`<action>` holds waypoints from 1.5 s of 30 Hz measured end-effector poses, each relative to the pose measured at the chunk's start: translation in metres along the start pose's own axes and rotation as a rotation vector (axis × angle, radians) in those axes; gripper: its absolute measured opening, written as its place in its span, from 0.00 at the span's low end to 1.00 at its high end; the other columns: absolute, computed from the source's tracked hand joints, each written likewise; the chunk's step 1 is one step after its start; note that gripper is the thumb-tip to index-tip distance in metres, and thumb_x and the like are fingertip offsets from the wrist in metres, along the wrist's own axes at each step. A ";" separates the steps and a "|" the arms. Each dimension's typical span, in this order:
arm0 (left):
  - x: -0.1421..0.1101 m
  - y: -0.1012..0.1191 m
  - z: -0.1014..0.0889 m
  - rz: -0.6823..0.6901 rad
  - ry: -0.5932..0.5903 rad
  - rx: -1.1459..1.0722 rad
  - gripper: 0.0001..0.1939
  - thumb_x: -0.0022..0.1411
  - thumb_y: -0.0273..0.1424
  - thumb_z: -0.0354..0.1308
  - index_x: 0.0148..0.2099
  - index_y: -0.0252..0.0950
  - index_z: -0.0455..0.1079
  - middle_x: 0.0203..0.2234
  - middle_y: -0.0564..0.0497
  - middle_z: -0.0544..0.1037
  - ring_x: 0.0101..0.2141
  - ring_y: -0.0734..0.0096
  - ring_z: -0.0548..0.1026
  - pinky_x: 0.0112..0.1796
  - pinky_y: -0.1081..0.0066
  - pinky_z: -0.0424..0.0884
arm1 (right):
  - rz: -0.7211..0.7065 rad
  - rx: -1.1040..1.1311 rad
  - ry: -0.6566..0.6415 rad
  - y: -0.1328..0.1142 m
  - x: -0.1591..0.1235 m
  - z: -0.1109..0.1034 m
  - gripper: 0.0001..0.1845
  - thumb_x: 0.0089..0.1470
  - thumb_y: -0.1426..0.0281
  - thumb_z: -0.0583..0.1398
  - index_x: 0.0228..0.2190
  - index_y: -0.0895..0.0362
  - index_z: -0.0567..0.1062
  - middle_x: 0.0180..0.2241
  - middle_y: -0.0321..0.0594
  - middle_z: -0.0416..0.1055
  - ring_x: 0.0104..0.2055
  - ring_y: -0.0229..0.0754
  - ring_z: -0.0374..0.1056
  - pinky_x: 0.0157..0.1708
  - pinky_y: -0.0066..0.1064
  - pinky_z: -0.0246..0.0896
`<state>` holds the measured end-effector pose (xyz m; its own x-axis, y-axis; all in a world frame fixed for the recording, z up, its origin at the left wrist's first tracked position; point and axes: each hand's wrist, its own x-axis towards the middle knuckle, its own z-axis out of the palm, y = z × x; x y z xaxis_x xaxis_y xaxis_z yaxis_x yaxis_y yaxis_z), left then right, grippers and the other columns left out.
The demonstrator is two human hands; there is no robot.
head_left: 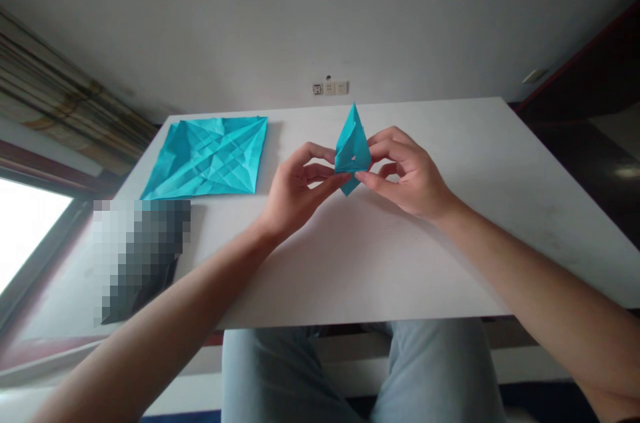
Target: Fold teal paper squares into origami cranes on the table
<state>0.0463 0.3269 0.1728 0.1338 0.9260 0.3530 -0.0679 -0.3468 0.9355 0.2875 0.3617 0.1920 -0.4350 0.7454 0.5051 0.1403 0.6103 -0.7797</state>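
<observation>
A small piece of folded turquoise paper [353, 143], diamond-shaped with one point up and a shorter one down, is held above the table between both hands. My left hand [307, 179] pinches its left side, thumb along the lower fold and fingers behind. From the other side my right hand [403, 169] grips it the same way, its thumb tip close to the left thumb. A small pale spot shows near the middle of the paper. The fingertips behind it are partly hidden.
A creased turquoise paper sheet [215, 156] lies on the white table [380, 269] at the back left. Nearer, a dark, blurred-out object [155, 249] rests at the table's left side. Wall sockets [330, 88] sit behind the table's far edge.
</observation>
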 end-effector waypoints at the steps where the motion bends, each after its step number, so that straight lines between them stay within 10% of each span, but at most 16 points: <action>1: 0.000 0.000 0.000 0.014 -0.006 0.019 0.25 0.65 0.47 0.85 0.48 0.40 0.77 0.43 0.51 0.87 0.41 0.66 0.90 0.49 0.64 0.91 | -0.008 -0.020 -0.005 0.000 0.000 0.000 0.10 0.64 0.62 0.76 0.44 0.49 0.86 0.50 0.44 0.77 0.45 0.45 0.76 0.28 0.30 0.75; 12: -0.002 0.001 -0.002 0.150 0.035 0.161 0.18 0.69 0.43 0.82 0.49 0.40 0.81 0.65 0.45 0.75 0.38 0.76 0.86 0.47 0.66 0.92 | -0.051 -0.135 -0.017 0.005 -0.001 -0.001 0.17 0.63 0.64 0.77 0.52 0.44 0.87 0.68 0.48 0.70 0.44 0.47 0.75 0.34 0.43 0.81; 19: -0.003 0.004 -0.001 0.163 0.023 0.224 0.18 0.71 0.44 0.80 0.52 0.40 0.81 0.48 0.47 0.86 0.42 0.67 0.88 0.49 0.65 0.88 | -0.210 -0.156 -0.073 0.008 0.000 0.002 0.10 0.72 0.66 0.71 0.53 0.47 0.87 0.47 0.42 0.81 0.40 0.44 0.73 0.33 0.35 0.73; 26: -0.002 0.010 -0.004 0.165 0.039 0.485 0.13 0.73 0.43 0.77 0.45 0.40 0.83 0.36 0.51 0.88 0.37 0.69 0.82 0.43 0.67 0.79 | -0.053 -0.051 -0.047 0.006 -0.002 0.002 0.07 0.70 0.64 0.74 0.46 0.52 0.86 0.41 0.37 0.85 0.31 0.38 0.71 0.35 0.34 0.69; 36: -0.002 0.005 -0.001 -0.092 -0.053 0.072 0.27 0.70 0.55 0.79 0.45 0.37 0.78 0.37 0.48 0.87 0.37 0.69 0.85 0.40 0.71 0.80 | 0.255 0.060 -0.106 0.006 -0.001 0.002 0.24 0.66 0.44 0.75 0.39 0.53 0.85 0.37 0.41 0.84 0.35 0.43 0.73 0.36 0.38 0.66; 45: -0.002 0.006 -0.001 -0.083 -0.018 -0.036 0.31 0.68 0.50 0.82 0.55 0.43 0.67 0.39 0.54 0.83 0.32 0.75 0.82 0.33 0.73 0.74 | 0.270 0.080 -0.186 0.004 -0.001 0.001 0.21 0.69 0.51 0.73 0.35 0.53 0.79 0.30 0.34 0.73 0.30 0.38 0.63 0.31 0.34 0.58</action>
<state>0.0450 0.3227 0.1779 0.1580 0.9484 0.2748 -0.0917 -0.2630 0.9604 0.2875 0.3628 0.1877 -0.5476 0.8110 0.2060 0.2054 0.3689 -0.9065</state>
